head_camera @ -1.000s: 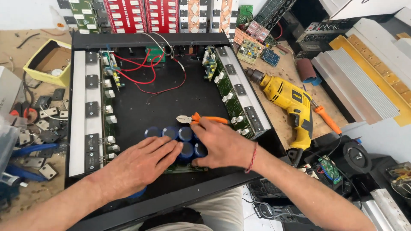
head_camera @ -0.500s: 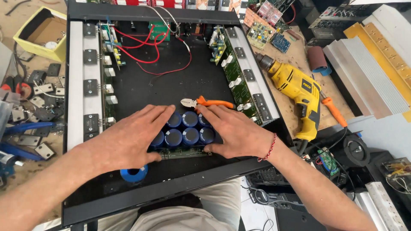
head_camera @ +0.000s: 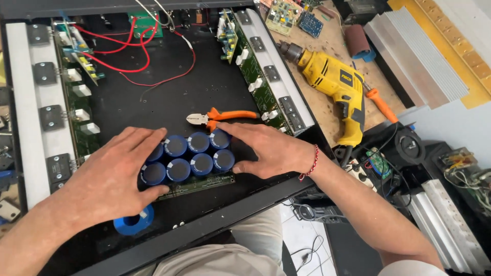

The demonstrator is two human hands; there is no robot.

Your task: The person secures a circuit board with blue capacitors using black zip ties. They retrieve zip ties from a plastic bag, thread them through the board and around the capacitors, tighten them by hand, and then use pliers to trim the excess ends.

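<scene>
A green circuit board carrying several blue cylindrical capacitors (head_camera: 189, 157) lies on the floor of an open black metal chassis (head_camera: 169, 97). My left hand (head_camera: 110, 176) grips the board's left side, fingers curled over the left capacitors. My right hand (head_camera: 266, 151) holds the right side, fingertips on the top right capacitor. Orange-handled cutters (head_camera: 220, 116) lie just behind the capacitors. A blue tape roll (head_camera: 130, 224) sits under my left wrist near the front edge.
Green boards with white heatsink rails (head_camera: 271, 76) line both chassis sides. Red wires (head_camera: 138, 56) loop across the back. A yellow electric drill (head_camera: 335, 84) lies on the wooden bench to the right, beside finned aluminium heatsinks (head_camera: 419, 56). Cables and small boards lie lower right.
The view has dropped closer to the chassis. My hands have spread from on top of the capacitors to the two sides of the board, uncovering the capacitors.
</scene>
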